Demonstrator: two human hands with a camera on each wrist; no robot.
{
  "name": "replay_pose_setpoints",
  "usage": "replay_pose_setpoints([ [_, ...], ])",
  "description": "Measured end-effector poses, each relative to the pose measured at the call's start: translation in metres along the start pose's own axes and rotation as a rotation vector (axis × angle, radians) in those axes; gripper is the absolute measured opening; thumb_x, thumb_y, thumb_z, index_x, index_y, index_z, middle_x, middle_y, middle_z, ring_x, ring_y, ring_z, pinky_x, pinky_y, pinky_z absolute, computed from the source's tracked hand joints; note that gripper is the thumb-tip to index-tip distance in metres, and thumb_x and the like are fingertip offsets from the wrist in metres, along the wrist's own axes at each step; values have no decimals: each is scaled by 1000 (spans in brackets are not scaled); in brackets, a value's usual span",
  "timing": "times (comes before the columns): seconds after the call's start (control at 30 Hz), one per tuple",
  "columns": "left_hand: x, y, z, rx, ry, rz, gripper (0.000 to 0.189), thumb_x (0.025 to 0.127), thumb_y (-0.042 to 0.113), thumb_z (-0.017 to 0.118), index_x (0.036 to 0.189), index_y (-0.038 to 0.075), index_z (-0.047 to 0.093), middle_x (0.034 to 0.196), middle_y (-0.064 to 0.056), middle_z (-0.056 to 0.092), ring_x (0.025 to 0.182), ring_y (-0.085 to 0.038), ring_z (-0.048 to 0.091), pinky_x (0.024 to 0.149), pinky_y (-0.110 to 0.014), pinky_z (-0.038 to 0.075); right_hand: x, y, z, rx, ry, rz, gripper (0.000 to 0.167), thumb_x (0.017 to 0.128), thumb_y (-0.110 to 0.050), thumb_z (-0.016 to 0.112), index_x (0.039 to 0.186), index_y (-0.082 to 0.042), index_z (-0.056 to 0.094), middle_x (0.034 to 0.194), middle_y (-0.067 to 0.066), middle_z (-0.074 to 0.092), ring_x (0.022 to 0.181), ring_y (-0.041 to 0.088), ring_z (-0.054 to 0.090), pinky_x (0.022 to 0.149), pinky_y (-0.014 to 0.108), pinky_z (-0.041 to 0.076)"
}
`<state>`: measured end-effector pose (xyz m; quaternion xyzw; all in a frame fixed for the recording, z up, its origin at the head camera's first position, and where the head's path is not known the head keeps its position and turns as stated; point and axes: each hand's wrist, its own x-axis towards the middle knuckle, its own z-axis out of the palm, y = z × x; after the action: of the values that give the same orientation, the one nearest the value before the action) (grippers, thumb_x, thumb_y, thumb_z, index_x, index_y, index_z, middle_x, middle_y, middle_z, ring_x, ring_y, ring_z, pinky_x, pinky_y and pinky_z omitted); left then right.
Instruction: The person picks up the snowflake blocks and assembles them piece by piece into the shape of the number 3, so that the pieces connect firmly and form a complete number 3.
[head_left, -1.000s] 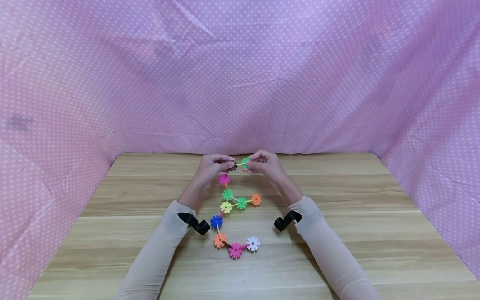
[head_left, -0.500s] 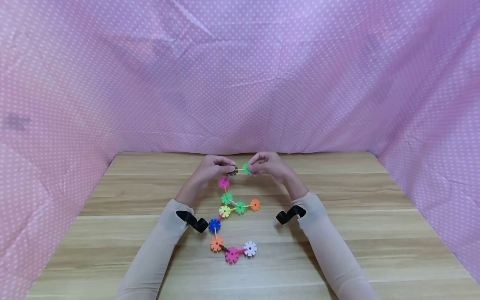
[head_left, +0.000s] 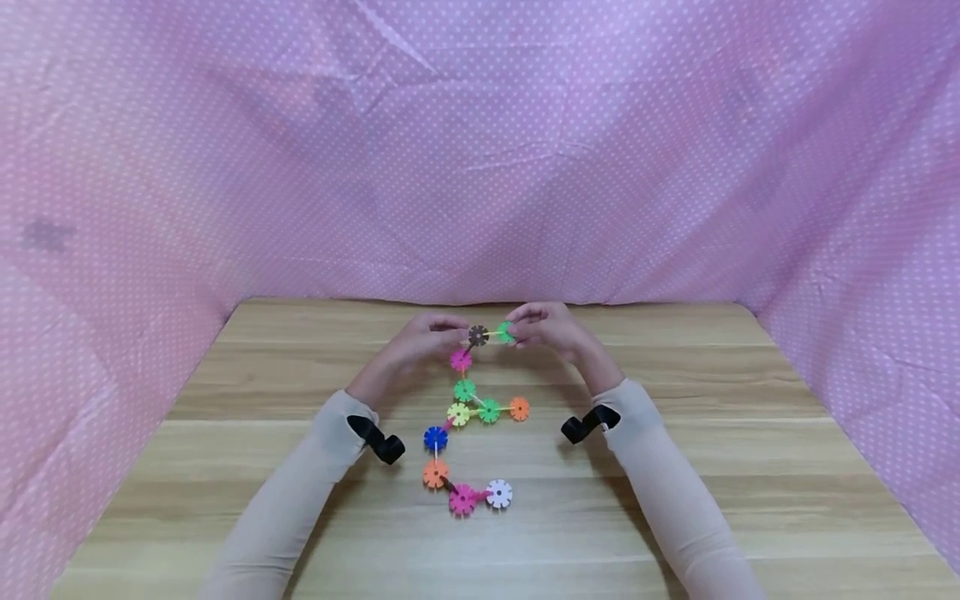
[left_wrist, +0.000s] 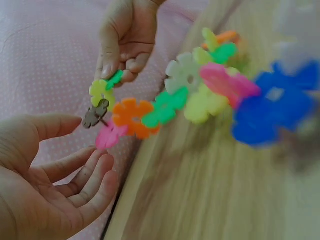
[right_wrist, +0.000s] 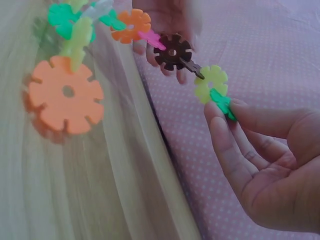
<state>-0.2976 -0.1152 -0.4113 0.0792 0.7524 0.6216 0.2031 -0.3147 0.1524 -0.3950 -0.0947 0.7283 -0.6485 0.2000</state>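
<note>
A chain of notched plastic snowflake discs in several colours curves over the table in the head view. My right hand [head_left: 551,329] pinches the green disc [right_wrist: 223,105] at the chain's far end between thumb and fingers. A yellow disc [right_wrist: 210,84] links it to the brown disc [head_left: 478,336]. Beside that brown disc is my left hand [head_left: 431,340], thumb and fingers spread apart with nothing between them, as the left wrist view shows. A pink disc [head_left: 461,360] follows below. Down the chain come a blue disc [head_left: 435,438], an orange disc [head_left: 435,474] and, at the near end, a white disc [head_left: 498,494].
A side branch ends in another orange disc [head_left: 519,409] right of the chain. The wooden table [head_left: 675,500] meets a pink dotted curtain [head_left: 480,167] behind it. Black wrist straps [head_left: 377,439] hang from both sleeves.
My left fingers have come off the brown disc and moved slightly left, so more of it shows. The right hand keeps its pinch on the green disc, and the chain's far end has shifted right.
</note>
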Motion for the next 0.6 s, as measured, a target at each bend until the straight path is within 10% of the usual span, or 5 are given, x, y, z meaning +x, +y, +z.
replay_pose_setpoints([
  [0.6,-41,-8,-18,335,-308,-81,37,99,21,65,128,-2,65,112,-11,73,95,-14,68,88,-32,61,-2,3,-20,117,164,41,30,98,-1,64,126,6,59,91,-4,72,83,10,72,112,49,48],
])
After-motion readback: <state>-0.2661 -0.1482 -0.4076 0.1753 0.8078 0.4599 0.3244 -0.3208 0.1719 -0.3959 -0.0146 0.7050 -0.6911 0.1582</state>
